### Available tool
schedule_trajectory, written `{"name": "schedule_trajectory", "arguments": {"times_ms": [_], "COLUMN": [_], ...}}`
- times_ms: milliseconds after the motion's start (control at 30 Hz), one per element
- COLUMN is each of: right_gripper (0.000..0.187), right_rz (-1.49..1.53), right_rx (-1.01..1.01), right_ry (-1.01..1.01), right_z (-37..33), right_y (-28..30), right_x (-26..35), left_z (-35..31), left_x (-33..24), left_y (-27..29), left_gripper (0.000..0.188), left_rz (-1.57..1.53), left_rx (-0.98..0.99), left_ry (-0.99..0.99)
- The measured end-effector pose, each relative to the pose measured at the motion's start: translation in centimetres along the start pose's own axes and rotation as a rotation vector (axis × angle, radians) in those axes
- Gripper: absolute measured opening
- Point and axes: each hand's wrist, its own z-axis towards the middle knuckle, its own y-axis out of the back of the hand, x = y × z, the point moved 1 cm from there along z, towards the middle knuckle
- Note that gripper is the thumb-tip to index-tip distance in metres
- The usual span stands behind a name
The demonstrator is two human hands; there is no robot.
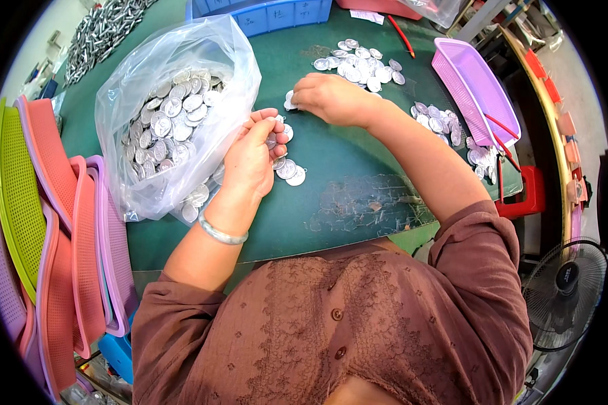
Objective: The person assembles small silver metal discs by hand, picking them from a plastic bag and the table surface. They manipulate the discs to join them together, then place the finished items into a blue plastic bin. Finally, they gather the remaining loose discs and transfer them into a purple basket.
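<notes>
My left hand (pixel 248 158) is closed, its curled fingers around a silver medal (pixel 271 140) with more round medals (pixel 290 173) lying just below it. Ahead and to the right, my right hand (pixel 334 100) pinches another silver medal (pixel 290 101) at its fingertips, low over the table. Left of my left hand lies a clear plastic bag (pixel 240 50), its mouth spread, full of the same small-looped silver medals (pixel 172 125). Some medals (pixel 197 196) sit at the bag's near edge, partly hidden by its plastic and my left wrist.
Loose medals form one pile (pixel 361 64) beyond my right hand and others (pixel 439 121) by the purple basket (pixel 479 94). A blue bin (pixel 270 20) stands at the back of the green table (pixel 358 209). Stacked pink baskets (pixel 54 148) line the left; a fan (pixel 566 278) stands right.
</notes>
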Motion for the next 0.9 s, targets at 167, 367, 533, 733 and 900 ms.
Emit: {"name": "schedule_trajectory", "arguments": {"times_ms": [167, 367, 533, 733, 900], "right_gripper": [0.011, 0.018, 0.028, 0.027, 0.021], "right_rz": [-0.007, -0.572, -0.245, -0.045, 0.094], "right_rx": [-0.220, 0.140, 0.164, 0.208, 0.239], "right_ry": [-0.253, -0.681, -0.580, -0.481, -0.514], "right_z": [-0.7, -2.8, -0.5, 1.4, 1.9], "right_y": [1.0, 5.0, 3.1, 0.2, 0.2], "right_x": [-1.7, -4.8, -2.8, -1.0, -1.5], "left_z": [0.0, -0.1, -0.1, 0.0, 0.0], "left_x": [0.0, 0.0, 0.1, 0.0, 0.1], "left_y": [-0.1, -0.2, -0.2, -0.1, 0.0], "left_gripper": [0.014, 0.012, 0.012, 0.012, 0.013], "left_rz": [-0.009, -0.012, -0.012, -0.014, 0.005], "left_rx": [-0.014, 0.000, -0.002, 0.017, 0.013], "left_ry": [-0.009, -0.006, -0.002, 0.007, 0.007]}}
